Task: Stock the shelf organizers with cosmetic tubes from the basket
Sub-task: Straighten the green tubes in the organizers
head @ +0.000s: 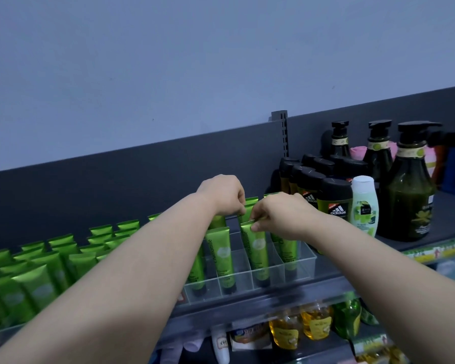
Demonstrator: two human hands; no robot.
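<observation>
Head view: your right hand (280,214) pinches the crimp of a tube (256,248) standing cap-down in the organizer (304,261), 5 o'clock of centre. Your left hand (225,195) pinches a rear tube (250,202) just beside it. Bottles (405,195) at 3 o'clock.

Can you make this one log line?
left hand: pinches rear tube top | right hand: pinches front tube top | front tube: upright in clear organizer | basket: unseen

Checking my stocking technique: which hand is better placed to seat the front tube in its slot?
Probably right: the right hand pinches that tube by its top, above the organizer; the left hand holds a tube behind.
</observation>
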